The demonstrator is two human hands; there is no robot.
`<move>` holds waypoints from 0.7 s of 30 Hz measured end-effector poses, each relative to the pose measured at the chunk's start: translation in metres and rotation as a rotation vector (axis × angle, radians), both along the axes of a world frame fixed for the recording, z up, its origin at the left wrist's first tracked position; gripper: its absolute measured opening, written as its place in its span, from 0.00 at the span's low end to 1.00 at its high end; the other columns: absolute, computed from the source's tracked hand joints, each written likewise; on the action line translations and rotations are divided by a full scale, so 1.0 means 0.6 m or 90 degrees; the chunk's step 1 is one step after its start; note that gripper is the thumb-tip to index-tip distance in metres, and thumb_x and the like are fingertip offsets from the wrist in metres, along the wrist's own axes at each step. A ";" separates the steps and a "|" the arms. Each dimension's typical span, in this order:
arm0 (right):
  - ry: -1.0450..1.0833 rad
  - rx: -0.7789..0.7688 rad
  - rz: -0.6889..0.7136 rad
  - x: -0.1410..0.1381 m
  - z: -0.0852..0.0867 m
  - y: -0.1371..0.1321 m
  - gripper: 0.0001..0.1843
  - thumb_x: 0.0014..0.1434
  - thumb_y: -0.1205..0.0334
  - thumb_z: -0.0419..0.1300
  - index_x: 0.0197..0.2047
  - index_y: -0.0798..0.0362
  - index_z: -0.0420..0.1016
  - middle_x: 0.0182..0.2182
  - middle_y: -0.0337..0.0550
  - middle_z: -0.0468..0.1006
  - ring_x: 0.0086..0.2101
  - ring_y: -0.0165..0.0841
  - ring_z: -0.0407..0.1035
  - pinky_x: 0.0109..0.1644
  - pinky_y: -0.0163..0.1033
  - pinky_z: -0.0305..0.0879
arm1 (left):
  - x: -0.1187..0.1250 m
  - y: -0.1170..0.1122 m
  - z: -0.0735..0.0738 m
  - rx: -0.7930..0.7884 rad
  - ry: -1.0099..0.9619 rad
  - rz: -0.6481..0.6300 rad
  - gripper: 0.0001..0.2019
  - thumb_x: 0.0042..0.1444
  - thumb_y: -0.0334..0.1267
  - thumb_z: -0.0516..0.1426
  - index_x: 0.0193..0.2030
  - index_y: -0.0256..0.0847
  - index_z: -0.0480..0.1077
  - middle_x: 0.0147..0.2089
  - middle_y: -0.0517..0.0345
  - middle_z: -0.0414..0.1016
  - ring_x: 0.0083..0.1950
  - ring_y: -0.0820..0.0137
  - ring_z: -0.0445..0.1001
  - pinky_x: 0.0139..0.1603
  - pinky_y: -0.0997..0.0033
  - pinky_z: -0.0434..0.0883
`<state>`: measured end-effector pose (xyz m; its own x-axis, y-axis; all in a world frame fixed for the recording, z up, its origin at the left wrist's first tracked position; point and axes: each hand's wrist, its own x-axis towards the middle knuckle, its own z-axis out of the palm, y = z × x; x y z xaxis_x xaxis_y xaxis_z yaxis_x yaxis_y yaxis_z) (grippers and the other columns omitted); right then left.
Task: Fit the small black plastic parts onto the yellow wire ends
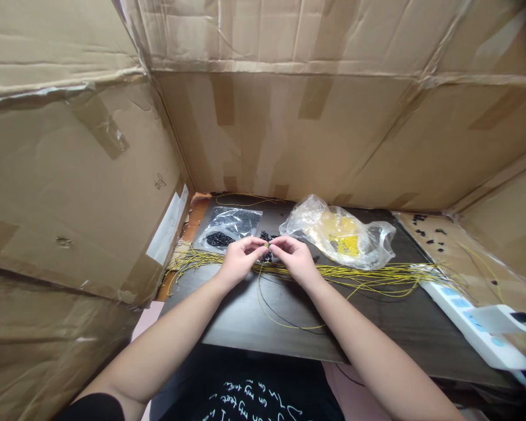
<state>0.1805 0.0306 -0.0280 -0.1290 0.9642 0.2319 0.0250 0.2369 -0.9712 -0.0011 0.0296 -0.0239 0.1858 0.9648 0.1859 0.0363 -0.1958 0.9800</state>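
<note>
My left hand (239,261) and right hand (293,259) are pinching one tiny gold-coloured piece (266,244) fingertip to fingertip, steadying it above the yellow wires (333,273) mid-desk (241,316).

The only view, worn on the person's head, looks forward and down from just behind the near edge of the dark tabletop (232,321), close above the left hand (241,260) and right hand (296,260), facing the cardboard wall (284,134) beyond it.

Yellow wires (333,273) streaked across the dark tabletop (232,316), a tiny gold piece (266,244) gleamed, and white script (249,397) marked the black T-shirt (188,380)!
</note>
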 end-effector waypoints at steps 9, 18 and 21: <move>0.049 -0.029 -0.021 -0.006 0.002 -0.005 0.18 0.52 0.46 0.71 0.36 0.52 0.81 0.29 0.40 0.81 0.30 0.31 0.74 0.37 0.38 0.73 | 0.005 -0.003 0.002 -0.060 -0.043 -0.001 0.20 0.49 0.51 0.68 0.40 0.37 0.78 0.36 0.51 0.83 0.34 0.66 0.80 0.29 0.73 0.72; 0.048 -0.004 -0.050 -0.013 0.004 -0.013 0.16 0.54 0.48 0.70 0.35 0.53 0.80 0.29 0.41 0.81 0.30 0.32 0.74 0.38 0.39 0.73 | 0.009 -0.005 0.004 -0.050 -0.079 -0.004 0.20 0.46 0.52 0.70 0.37 0.37 0.78 0.36 0.51 0.83 0.34 0.67 0.79 0.32 0.71 0.72; 0.049 0.013 -0.057 -0.017 0.006 -0.017 0.16 0.55 0.48 0.70 0.35 0.52 0.79 0.29 0.41 0.80 0.31 0.33 0.74 0.40 0.41 0.73 | 0.007 -0.004 0.005 -0.084 -0.103 -0.030 0.22 0.45 0.52 0.71 0.38 0.36 0.77 0.34 0.52 0.83 0.31 0.70 0.78 0.31 0.72 0.72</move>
